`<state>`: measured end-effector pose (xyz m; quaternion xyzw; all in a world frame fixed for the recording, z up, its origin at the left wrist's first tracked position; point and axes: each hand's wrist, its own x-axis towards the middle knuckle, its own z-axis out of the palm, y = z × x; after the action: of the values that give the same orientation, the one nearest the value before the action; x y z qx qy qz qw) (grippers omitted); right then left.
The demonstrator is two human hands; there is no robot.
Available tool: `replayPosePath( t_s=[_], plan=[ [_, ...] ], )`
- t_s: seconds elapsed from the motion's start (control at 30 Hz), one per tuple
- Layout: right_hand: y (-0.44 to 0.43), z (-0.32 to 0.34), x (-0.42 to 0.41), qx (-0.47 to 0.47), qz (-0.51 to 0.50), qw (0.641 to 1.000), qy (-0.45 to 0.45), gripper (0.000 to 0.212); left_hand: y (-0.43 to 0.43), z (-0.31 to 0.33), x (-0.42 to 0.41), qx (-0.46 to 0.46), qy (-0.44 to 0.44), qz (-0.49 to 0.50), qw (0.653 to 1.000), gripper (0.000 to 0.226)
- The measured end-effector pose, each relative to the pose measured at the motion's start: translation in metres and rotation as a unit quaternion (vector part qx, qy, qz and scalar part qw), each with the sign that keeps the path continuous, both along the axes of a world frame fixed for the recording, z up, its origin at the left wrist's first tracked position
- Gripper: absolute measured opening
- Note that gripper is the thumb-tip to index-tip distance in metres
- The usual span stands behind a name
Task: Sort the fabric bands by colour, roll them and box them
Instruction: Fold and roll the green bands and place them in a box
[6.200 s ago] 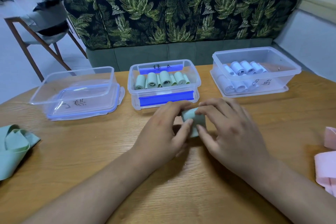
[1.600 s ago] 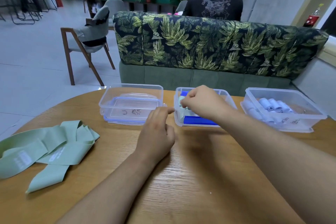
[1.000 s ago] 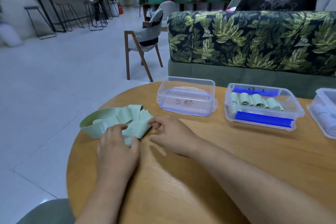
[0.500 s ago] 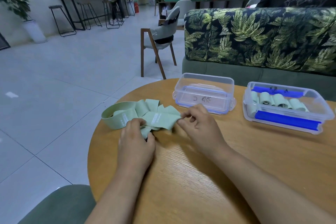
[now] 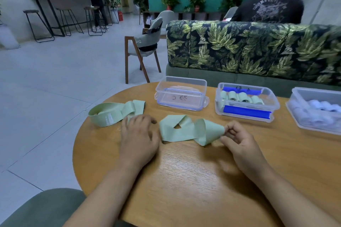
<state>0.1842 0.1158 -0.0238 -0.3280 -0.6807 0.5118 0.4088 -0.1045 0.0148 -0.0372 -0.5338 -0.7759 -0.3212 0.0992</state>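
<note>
At the far left of the round wooden table [image 5: 184, 180] lies a looped pale green fabric band [image 5: 108, 115], unrolled, its left end standing up in a ring. My left hand [image 5: 138, 135] lies palm down just right of it, fingers straight and spread, the fingertips at that band's loose tail; I cannot tell whether they press it. Behind stands a clear plastic box seated on its blue-rimmed lid [image 5: 180, 84], with nothing visible inside. Between my hands is the twisted pale green fabric band [image 5: 180, 131], the piece in work: its left part lies folded over on the table just beside my left hand, and its right part is lifted into a cone. My right hand [image 5: 238, 140] pinches the tip of that cone between thumb and forefinger, the other fingers curled. Further right, a clear plastic box with blue clips [image 5: 247, 113] holds a row of green rolls [image 5: 241, 97]. At the far right, a third clear plastic box [image 5: 313, 91], partly cut off by the frame, holds white rolls [image 5: 321, 107]. Finding: sorting is well advanced, and the step in hand is drawing one green band clear for rolling. The next move calls for taking out the twist, laying the band flat, bringing my left hand to it, and winding it tightly from one end before boxing it with the green rolls.
</note>
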Motion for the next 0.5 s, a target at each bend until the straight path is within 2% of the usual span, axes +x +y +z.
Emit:
replayPosePath(
  t_s=[0.13, 0.2, 0.3, 0.4, 0.47, 0.5],
  plan=[
    [-0.015, 0.0, 0.037, 0.031, -0.029, 0.998, -0.047, 0.025, 0.01, 0.0, 0.046, 0.005, 0.11, -0.083, 0.99, 0.02],
    [-0.021, 0.0, 0.054, 0.049, -0.045, 0.995, -0.078, 0.032, 0.013, -0.003, 0.063, -0.005, 0.093, -0.138, 0.986, 0.025],
    [-0.031, 0.0, 0.081, 0.082, -0.056, 0.986, -0.136, 0.028, 0.022, -0.001, 0.087, -0.029, 0.031, -0.245, 0.969, 0.042],
    [-0.042, -0.003, 0.107, 0.13, -0.077, 0.968, -0.2, 0.03, 0.035, 0.003, 0.113, -0.049, 0.077, -0.311, 0.946, 0.056],
    [-0.046, -0.007, 0.12, 0.173, -0.1, 0.953, -0.226, 0.038, 0.042, 0.004, 0.129, -0.045, 0.111, -0.331, 0.936, 0.05],
    [-0.048, -0.008, 0.123, 0.192, -0.111, 0.947, -0.234, 0.036, 0.044, 0.004, 0.134, -0.028, 0.12, -0.335, 0.934, 0.043]
  ],
)
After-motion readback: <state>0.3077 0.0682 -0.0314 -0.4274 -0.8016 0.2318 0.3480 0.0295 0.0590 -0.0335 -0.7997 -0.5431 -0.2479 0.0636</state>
